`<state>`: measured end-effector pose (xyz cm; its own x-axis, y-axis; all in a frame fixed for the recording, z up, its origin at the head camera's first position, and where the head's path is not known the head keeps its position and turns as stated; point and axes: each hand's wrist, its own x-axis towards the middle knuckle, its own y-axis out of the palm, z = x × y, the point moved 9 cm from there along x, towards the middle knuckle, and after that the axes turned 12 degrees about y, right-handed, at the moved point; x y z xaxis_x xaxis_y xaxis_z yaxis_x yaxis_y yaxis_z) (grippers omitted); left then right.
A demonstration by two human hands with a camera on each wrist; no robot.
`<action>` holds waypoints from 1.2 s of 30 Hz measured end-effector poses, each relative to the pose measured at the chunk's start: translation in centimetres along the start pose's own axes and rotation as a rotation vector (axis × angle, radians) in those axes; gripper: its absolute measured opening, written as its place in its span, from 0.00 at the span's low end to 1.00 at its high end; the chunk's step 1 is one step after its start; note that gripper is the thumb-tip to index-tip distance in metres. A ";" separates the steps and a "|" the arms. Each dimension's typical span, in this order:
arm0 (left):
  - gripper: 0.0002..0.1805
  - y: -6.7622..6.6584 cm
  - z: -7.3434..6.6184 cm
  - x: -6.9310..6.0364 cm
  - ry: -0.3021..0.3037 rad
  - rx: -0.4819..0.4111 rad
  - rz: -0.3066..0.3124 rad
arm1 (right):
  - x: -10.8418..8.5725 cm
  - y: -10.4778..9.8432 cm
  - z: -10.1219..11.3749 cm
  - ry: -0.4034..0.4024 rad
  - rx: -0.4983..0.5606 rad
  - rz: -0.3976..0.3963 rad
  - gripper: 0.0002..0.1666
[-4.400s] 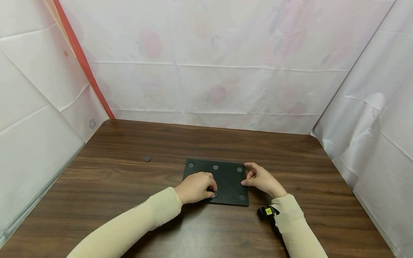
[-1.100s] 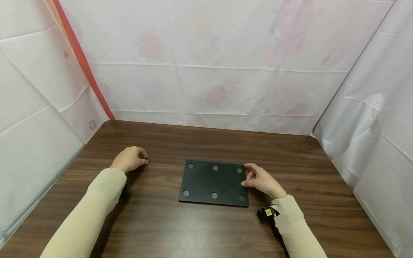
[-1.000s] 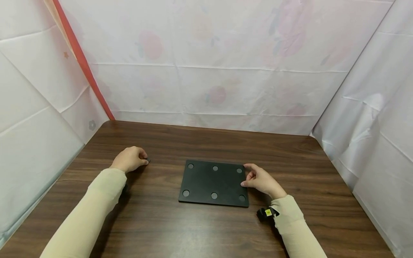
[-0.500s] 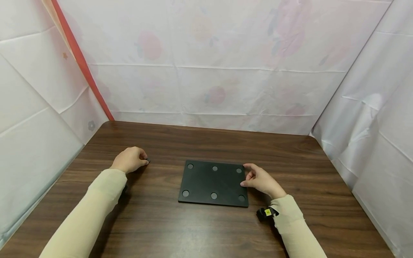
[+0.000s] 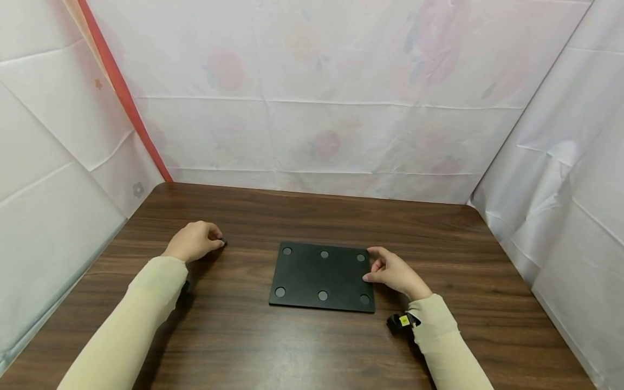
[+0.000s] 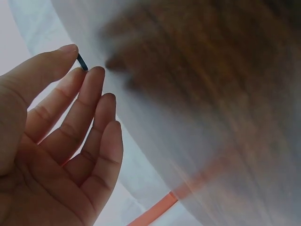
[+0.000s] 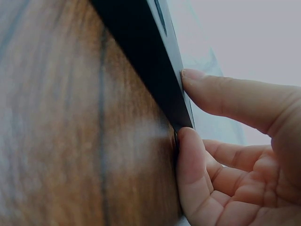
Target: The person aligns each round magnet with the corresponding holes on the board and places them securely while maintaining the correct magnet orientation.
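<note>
My left hand point(image 5: 192, 242) is over the left part of the table. Between thumb and fingertips it pinches a small dark disc point(image 5: 223, 241), which shows edge-on as a thin disc point(image 6: 82, 62) in the left wrist view. A flat black rectangular board point(image 5: 322, 276) lies mid-table, with several round grey spots along its far and near sides. At the board's right end, my right hand point(image 5: 395, 273) holds the edge. In the right wrist view the thumb presses the top of the board point(image 7: 146, 61), and a finger touches its corner.
The dark brown wooden table point(image 5: 273, 346) stretches around the board. Pale patterned curtains point(image 5: 292, 108) hang behind it and at both sides. A black wrist camera with a yellow label point(image 5: 403, 320) sits at the right cuff.
My left hand has moved from the board's near side out to the left, where it has taken hold of the lone disc. The right hand stays at the board's right edge.
</note>
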<state>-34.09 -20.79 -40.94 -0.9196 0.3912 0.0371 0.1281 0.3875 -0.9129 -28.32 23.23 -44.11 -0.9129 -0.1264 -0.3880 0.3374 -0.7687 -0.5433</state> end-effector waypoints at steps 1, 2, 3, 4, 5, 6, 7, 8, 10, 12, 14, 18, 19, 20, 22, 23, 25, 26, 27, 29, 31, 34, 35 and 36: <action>0.14 -0.1 0.0 0.0 0.001 -0.004 0.001 | 0.0 0.0 0.0 0.001 0.000 0.000 0.45; 0.14 -0.1 -0.1 -0.1 0.004 -0.007 0.000 | 0.0 0.0 0.0 0.002 0.000 0.000 0.45; 0.14 -0.2 -0.2 -0.1 0.007 -0.011 -0.001 | 0.0 0.0 0.0 0.002 0.001 0.001 0.45; 0.14 -0.3 -0.3 -0.1 0.009 -0.015 -0.002 | 0.0 0.0 0.0 0.001 0.001 0.001 0.45; 0.13 -0.4 -0.5 -0.2 0.012 -0.017 -0.005 | 0.1 0.0 -0.1 0.000 0.001 0.002 0.45; 0.13 -0.4 -0.6 -0.2 0.017 -0.018 -0.009 | 0.1 0.0 -0.1 -0.001 0.003 0.003 0.45; 0.13 -0.6 -0.8 -0.2 0.024 -0.019 -0.016 | 0.1 0.0 -0.1 -0.002 0.004 0.005 0.45; 0.13 -0.7 -1.1 -0.3 0.033 -0.019 -0.025 | 0.1 0.0 0.0 -0.003 0.005 0.006 0.45; 0.13 -1.0 -1.7 -0.4 0.054 -0.025 -0.048 | 0.0 0.0 0.0 -0.005 0.005 0.005 0.45; 0.12 -1.2 -2.3 -0.5 0.077 -0.034 -0.071 | 0.0 0.0 0.0 -0.005 0.005 0.002 0.44; 0.12 -1.4 -3.1 -0.6 0.093 -0.052 -0.091 | 0.0 -0.1 0.0 -0.004 0.002 -0.001 0.44; 0.12 -1.7 -4.9 -1.0 0.118 -0.092 -0.114 | 0.0 -0.1 0.0 -0.004 -0.002 -0.005 0.44; 0.12 -1.7 -5.4 -1.1 0.123 -0.103 -0.119 | 0.0 -0.1 -0.1 -0.005 -0.003 -0.004 0.44; 0.12 -1.7 -5.9 -1.2 0.130 -0.112 -0.123 | 0.0 -0.1 -0.1 -0.005 -0.002 -0.004 0.44; 0.11 -1.7 -6.9 -1.3 0.142 -0.136 -0.134 | 0.0 -0.1 -0.1 -0.004 0.000 -0.004 0.44; 0.11 -1.7 -7.3 -1.4 0.144 -0.145 -0.138 | 0.0 -0.1 -0.1 -0.004 0.000 -0.003 0.44; 0.11 -1.6 -8.2 -1.5 0.150 -0.160 -0.148 | 0.0 -0.1 -0.1 -0.003 0.002 -0.002 0.44; 0.11 -1.5 -8.7 -1.5 0.154 -0.170 -0.151 | 0.0 -0.1 -0.2 -0.002 0.003 -0.003 0.44; 0.10 -1.5 -9.2 -1.5 0.160 -0.182 -0.154 | 0.0 -0.1 -0.2 -0.002 0.002 -0.004 0.44; 0.10 -1.3 -10.1 -1.5 0.170 -0.202 -0.160 | 0.0 -0.1 -0.2 -0.002 0.001 -0.005 0.44; 0.09 -1.1 -11.0 -1.5 0.189 -0.227 -0.165 | 0.0 -0.1 -0.2 -0.003 0.001 -0.006 0.44; 0.08 -0.7 -12.4 -1.5 0.226 -0.254 -0.167 | 0.0 0.0 -0.1 -0.004 0.000 -0.005 0.44; 0.08 -0.6 -13.0 -1.5 0.239 -0.261 -0.167 | 0.0 0.0 -0.1 -0.004 0.001 -0.006 0.44; 0.08 -0.4 -13.4 -1.5 0.250 -0.269 -0.165 | 0.0 -0.1 -0.1 -0.002 0.002 -0.007 0.44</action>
<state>-27.75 -10.31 -35.20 -0.8213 0.4839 0.3021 0.1099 0.6538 -0.7486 -28.33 23.35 -44.19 -0.9158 -0.1219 -0.3826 0.3301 -0.7711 -0.5444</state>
